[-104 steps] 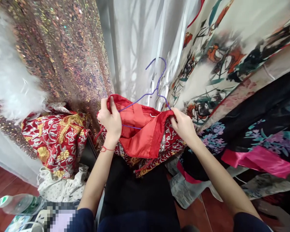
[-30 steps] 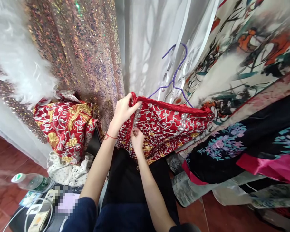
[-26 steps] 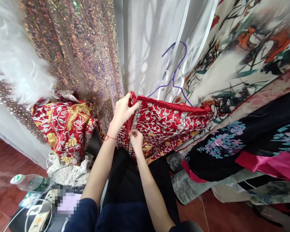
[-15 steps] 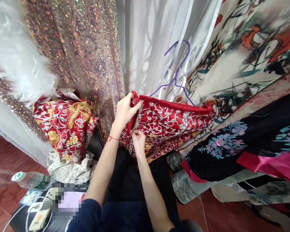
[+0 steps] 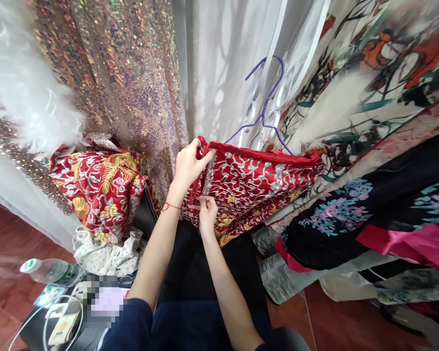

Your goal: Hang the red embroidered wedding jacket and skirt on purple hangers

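A red skirt (image 5: 252, 175) with silver and gold embroidery and a red band along its top edge hangs in front of me on a purple wire hanger (image 5: 265, 105). My left hand (image 5: 188, 165) is closed on the top left corner of the skirt, thumb in front and fingers behind the band. Just below it, my right hand (image 5: 208, 212) is in a pinch at the skirt's left edge, where thin red cords (image 5: 194, 190) hang. The fingertips appear to hold one of these cords.
At left, a second red embroidered garment (image 5: 106, 190) lies above a white dotted cloth (image 5: 108, 256). A plastic bottle (image 5: 53, 271) and a white cable (image 5: 81, 312) are nearby. Sequined fabric (image 5: 131, 73) hangs behind; a black flowered garment (image 5: 336, 209) lies at right.
My right hand's fingertips have shifted slightly at the skirt's left edge, and the red cords beside them look more spread apart. My left hand keeps its grip. The view has tilted a little.
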A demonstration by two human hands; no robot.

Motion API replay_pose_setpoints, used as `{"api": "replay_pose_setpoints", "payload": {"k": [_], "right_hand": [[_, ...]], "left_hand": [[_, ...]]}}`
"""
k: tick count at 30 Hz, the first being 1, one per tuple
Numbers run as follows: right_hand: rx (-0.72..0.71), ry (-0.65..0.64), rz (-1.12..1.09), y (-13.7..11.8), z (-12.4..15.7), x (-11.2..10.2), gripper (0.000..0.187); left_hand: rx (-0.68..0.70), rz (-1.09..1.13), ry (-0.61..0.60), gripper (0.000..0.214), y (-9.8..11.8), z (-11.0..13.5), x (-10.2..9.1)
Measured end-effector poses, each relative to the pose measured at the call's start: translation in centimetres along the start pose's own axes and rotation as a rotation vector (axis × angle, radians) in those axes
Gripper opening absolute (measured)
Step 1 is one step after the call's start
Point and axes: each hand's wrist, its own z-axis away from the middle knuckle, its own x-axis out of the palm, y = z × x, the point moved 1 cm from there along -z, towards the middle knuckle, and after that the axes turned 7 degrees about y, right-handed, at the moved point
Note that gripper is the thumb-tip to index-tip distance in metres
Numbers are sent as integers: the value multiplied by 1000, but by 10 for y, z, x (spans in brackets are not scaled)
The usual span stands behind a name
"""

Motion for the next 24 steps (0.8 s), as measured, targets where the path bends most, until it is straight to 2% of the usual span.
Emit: {"api": "replay_pose_setpoints", "payload": {"k": [4, 10, 16, 20, 24], "right_hand": [[10, 9, -12, 4, 1, -2, 43], [37, -56, -20, -12, -3, -3, 43], [-15, -42, -22, -22, 10, -3, 40], [-68, -57, -18, -37, 19, -5, 33], [-50, -46, -2, -57, 29, -8, 31]], "left_hand": [[-6, -7, 3, 30, 2, 2, -1], [16, -12, 27, 27, 5, 5, -2], [4, -12, 29, 27, 7, 7, -3], [2, -23, 35, 28, 9, 9, -4], [-28, -33, 62, 28, 11, 11, 0]]}}
